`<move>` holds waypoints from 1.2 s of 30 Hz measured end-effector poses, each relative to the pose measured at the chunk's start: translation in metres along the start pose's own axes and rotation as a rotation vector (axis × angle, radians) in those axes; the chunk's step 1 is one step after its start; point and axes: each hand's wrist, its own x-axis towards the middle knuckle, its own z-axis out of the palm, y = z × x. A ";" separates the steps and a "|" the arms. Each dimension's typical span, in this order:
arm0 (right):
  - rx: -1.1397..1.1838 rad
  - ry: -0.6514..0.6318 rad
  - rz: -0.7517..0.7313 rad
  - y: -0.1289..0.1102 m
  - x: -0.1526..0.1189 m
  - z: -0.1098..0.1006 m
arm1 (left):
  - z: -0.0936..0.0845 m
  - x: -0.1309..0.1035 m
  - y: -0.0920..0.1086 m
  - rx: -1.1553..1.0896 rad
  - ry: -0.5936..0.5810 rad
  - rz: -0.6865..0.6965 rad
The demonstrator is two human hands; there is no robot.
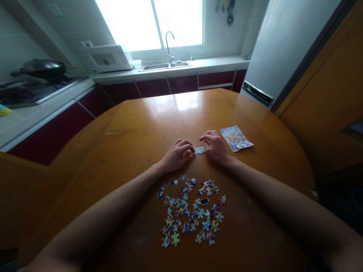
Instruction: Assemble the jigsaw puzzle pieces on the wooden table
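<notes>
A small strip of joined puzzle pieces (199,150) lies on the wooden table between my two hands. My left hand (178,155) has its fingers bent, with the fingertips at the strip's left end. At the right end is my right hand (215,147), its thumb against the strip and its forefinger curved above. Nearer to me spreads a pile of loose puzzle pieces (184,207) in mixed colours, many blue, white and yellow. Beside my right hand lies a creased, colourful picture sheet (236,138). The undersides of my fingers are hidden.
The wooden table (136,124) has rounded ends and a shiny top. Beyond it run a counter with a sink (167,66), a tap (169,47) and a white microwave (109,58). A pan (44,68) sits on the stove at left. A fridge (286,41) stands at right.
</notes>
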 end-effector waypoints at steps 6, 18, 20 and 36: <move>-0.019 -0.023 -0.047 -0.006 0.000 -0.005 | 0.000 0.000 0.000 -0.010 0.013 -0.005; -0.009 -0.041 -0.008 -0.001 -0.002 0.000 | 0.002 -0.001 -0.002 -0.013 0.002 -0.023; -0.009 -0.043 -0.002 0.000 -0.002 0.000 | 0.002 -0.001 -0.002 -0.014 -0.001 -0.030; -0.111 -0.474 -0.533 -0.087 -0.030 -0.027 | 0.004 -0.001 -0.002 -0.049 0.014 -0.019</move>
